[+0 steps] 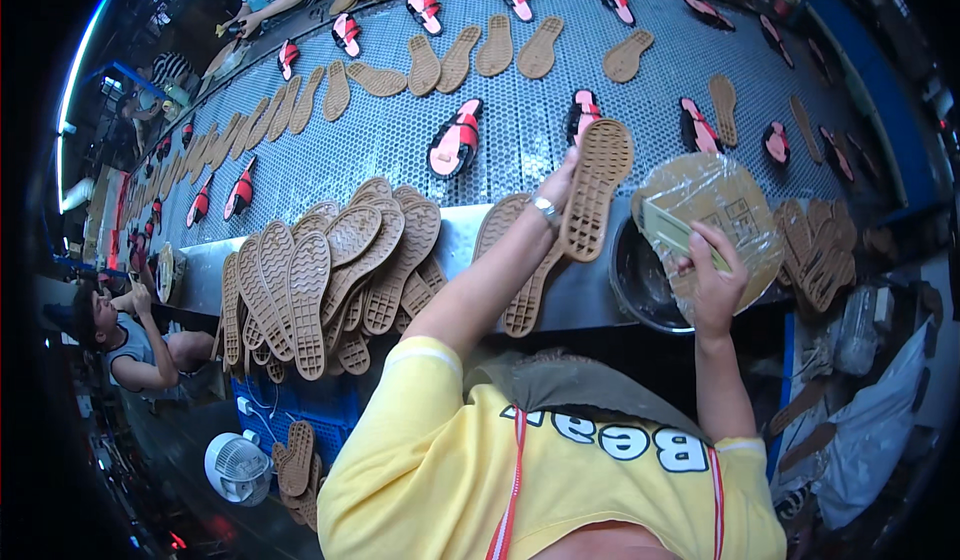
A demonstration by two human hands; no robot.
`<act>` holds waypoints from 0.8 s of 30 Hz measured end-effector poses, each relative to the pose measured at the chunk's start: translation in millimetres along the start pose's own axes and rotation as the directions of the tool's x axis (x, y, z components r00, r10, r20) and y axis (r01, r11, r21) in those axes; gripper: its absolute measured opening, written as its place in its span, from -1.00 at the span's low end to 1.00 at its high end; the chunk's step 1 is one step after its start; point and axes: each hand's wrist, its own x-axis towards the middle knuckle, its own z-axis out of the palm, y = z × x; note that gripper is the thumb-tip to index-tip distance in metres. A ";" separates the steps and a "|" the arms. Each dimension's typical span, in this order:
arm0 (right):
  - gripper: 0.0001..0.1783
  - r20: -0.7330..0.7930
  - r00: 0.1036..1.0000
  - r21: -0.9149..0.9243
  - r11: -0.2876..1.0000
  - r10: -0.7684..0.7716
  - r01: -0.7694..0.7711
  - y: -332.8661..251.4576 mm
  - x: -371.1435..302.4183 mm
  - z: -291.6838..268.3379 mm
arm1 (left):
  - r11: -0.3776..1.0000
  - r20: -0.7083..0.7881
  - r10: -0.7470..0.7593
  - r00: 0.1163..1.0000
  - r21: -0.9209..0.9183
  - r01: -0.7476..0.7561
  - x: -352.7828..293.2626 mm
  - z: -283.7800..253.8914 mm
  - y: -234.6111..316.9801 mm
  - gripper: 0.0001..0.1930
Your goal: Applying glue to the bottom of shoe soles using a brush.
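Observation:
My left hand (562, 184) is closed round the edge of a brown shoe sole (600, 185), held up at a tilt with its gridded tread in view. Fingers bent, my right hand (718, 280) grips a flat pale green tool (682, 232); its working end is not clear. The tool lies over a round tan board (745, 215) wrapped in clear film. That board partly covers a dark bowl (640, 275) on the metal ledge. More soles (522, 305) rest beside the bowl, under my left forearm.
A large heap of brown soles (308, 305) stands left on the ledge; another pile (822, 255) is right. Beyond, a mesh conveyor (390, 135) carries rows of soles and red-and-black sandals (457, 140). A white fan (238, 467) is low left. Other people (150, 355) sit further off.

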 end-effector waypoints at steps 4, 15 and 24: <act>-0.81 -0.149 0.989 0.007 1.000 -0.012 0.013 7.4 0.2 -16.3 | 0.998 -0.068 0.043 0.997 -0.045 -0.046 94.7 42.8 38.7 -0.36; -0.74 -0.348 0.901 0.051 0.965 0.260 -0.258 21.3 -42.2 -63.7 | 0.894 -0.728 0.246 0.640 0.425 0.139 202.6 -169.0 157.5 -0.59; -0.74 -0.453 0.771 -0.051 0.851 0.448 -0.524 30.3 -70.5 -43.2 | -0.140 -0.615 0.408 0.675 0.688 0.712 241.4 -276.5 221.8 -0.64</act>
